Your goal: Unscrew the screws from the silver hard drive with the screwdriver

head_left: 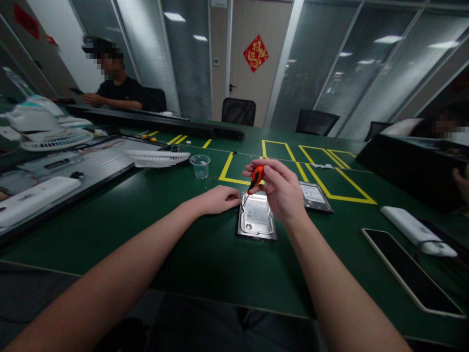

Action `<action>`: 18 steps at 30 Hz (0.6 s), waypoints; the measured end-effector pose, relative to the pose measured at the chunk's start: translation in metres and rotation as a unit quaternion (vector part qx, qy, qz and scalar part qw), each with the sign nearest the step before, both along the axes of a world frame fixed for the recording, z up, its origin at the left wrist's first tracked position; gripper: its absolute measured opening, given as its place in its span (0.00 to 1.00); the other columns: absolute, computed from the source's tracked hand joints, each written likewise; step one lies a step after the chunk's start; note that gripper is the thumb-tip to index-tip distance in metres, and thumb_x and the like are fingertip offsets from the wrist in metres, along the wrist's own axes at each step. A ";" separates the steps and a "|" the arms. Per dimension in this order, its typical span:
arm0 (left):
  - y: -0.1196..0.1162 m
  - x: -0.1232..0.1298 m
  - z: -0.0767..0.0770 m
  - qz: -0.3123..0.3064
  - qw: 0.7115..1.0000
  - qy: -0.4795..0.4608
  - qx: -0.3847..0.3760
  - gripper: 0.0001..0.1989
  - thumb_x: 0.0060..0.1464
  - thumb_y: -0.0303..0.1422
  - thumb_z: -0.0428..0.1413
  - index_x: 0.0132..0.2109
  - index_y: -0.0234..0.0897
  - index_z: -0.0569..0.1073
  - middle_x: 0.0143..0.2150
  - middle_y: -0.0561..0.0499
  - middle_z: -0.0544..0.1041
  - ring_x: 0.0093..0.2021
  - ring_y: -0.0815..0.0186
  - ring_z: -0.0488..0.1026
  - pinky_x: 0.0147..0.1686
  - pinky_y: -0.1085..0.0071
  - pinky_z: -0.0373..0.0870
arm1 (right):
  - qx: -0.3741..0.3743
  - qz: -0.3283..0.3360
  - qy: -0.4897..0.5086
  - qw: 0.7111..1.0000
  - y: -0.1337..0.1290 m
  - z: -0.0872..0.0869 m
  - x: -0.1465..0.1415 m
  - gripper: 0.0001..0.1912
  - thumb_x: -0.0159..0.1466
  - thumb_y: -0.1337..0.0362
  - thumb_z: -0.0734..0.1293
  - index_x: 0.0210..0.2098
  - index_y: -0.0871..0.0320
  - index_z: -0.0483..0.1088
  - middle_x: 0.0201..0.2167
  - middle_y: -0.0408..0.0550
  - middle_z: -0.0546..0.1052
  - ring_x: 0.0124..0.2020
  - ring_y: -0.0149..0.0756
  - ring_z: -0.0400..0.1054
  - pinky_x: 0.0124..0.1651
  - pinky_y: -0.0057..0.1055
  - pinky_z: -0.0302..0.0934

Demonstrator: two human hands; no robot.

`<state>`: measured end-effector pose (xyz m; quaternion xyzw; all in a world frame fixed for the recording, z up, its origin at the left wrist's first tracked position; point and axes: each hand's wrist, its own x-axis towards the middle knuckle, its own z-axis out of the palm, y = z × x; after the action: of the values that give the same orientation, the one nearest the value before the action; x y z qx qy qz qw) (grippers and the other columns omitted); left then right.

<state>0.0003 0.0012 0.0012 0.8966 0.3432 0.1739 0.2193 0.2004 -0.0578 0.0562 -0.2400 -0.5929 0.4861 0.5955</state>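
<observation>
Nearest the camera, two bare forearms point(120, 264) are seen reaching in from the lower corners over a green table point(205, 266). At far left, white fan parts point(40, 122) are blurred together, and one flat panel point(98, 161) is lain upon by one white oblong device point(38, 198). Behind these, one seated person point(119, 90) is seen with a dark handheld device. One white grille point(157, 157) and one clear plastic cup point(201, 167) are placed farther right.

The left hand point(220, 199) is rested on the table with fingers loosely curled, at the upper left corner of the nearer hard drive point(256, 220); whether the drive is gripped by it cannot be told. This drive is laid flat in front of the person, its long axis pointed away from the body. One orange-and-black screwdriver point(256, 178) is held by the handle, closed between the thumb and fingers of the right hand point(284, 190); it is slanted, its shaft pointed down and leftward to the drive's left edge. A second drive point(315, 196) is partly hidden beyond the right wrist.

Farther right, one black box point(410, 171), another white device point(417, 230) and one smartphone point(410, 271) are found; at the right edge, another person's hand point(462, 183) is partly shown.
</observation>
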 end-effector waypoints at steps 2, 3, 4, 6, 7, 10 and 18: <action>0.000 0.000 0.000 0.000 1.000 -0.001 -0.003 0.15 0.66 0.43 0.51 0.41 0.37 0.76 0.37 0.50 0.79 0.34 0.64 0.73 0.34 0.69 0.61 | 0.000 0.003 -0.001 1.000 0.000 0.000 0.000 0.10 0.68 0.57 0.67 0.46 0.51 0.77 0.47 0.49 0.81 0.51 0.43 0.78 0.33 0.31 0.75; 0.000 0.000 0.000 0.001 1.000 -0.001 -0.003 0.15 0.66 0.43 0.51 0.41 0.37 0.76 0.37 0.49 0.79 0.34 0.63 0.73 0.34 0.69 0.61 | 0.003 -0.002 -0.005 1.000 -0.001 0.001 0.000 0.09 0.68 0.58 0.67 0.46 0.51 0.77 0.47 0.49 0.81 0.51 0.42 0.78 0.33 0.31 0.76; 0.000 0.000 0.000 0.002 1.000 -0.001 -0.004 0.15 0.66 0.43 0.51 0.41 0.37 0.76 0.37 0.49 0.79 0.34 0.64 0.73 0.34 0.69 0.61 | 0.008 -0.011 -0.009 1.000 -0.002 0.001 -0.001 0.09 0.68 0.58 0.68 0.45 0.51 0.76 0.47 0.49 0.81 0.50 0.42 0.78 0.33 0.31 0.76; 0.000 0.000 0.001 0.004 1.000 -0.001 -0.004 0.15 0.66 0.43 0.52 0.40 0.37 0.76 0.36 0.50 0.79 0.34 0.64 0.73 0.33 0.69 0.61 | 0.018 -0.028 -0.016 0.999 -0.003 0.001 -0.002 0.07 0.67 0.58 0.70 0.43 0.52 0.74 0.47 0.48 0.81 0.49 0.41 0.78 0.32 0.30 0.75; 0.000 0.000 0.001 0.005 1.000 0.000 -0.004 0.16 0.66 0.43 0.52 0.40 0.37 0.75 0.35 0.50 0.78 0.33 0.64 0.72 0.33 0.70 0.61 | 0.023 -0.033 -0.017 0.999 -0.003 0.001 -0.003 0.07 0.66 0.57 0.70 0.42 0.52 0.73 0.47 0.48 0.81 0.49 0.41 0.78 0.31 0.29 0.75; -0.001 0.000 0.002 0.005 1.000 0.003 0.000 0.16 0.66 0.44 0.52 0.40 0.37 0.75 0.35 0.51 0.78 0.33 0.64 0.72 0.32 0.70 0.61 | 0.031 -0.036 -0.010 0.999 -0.004 0.001 -0.004 0.09 0.65 0.58 0.72 0.41 0.52 0.70 0.44 0.47 0.81 0.46 0.40 0.79 0.28 0.27 0.74; -0.002 0.000 0.003 0.004 1.000 0.000 0.002 0.15 0.66 0.43 0.52 0.39 0.37 0.75 0.35 0.50 0.78 0.33 0.64 0.72 0.32 0.70 0.60 | 0.002 -0.005 -0.006 1.000 -0.001 0.000 -0.001 0.09 0.68 0.58 0.68 0.46 0.52 0.77 0.44 0.49 0.81 0.47 0.41 0.79 0.31 0.29 0.74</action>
<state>0.0004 -0.0006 0.0040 0.8954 0.3466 0.1759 0.2170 0.1994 -0.0584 0.0563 -0.2449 -0.5964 0.4804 0.5946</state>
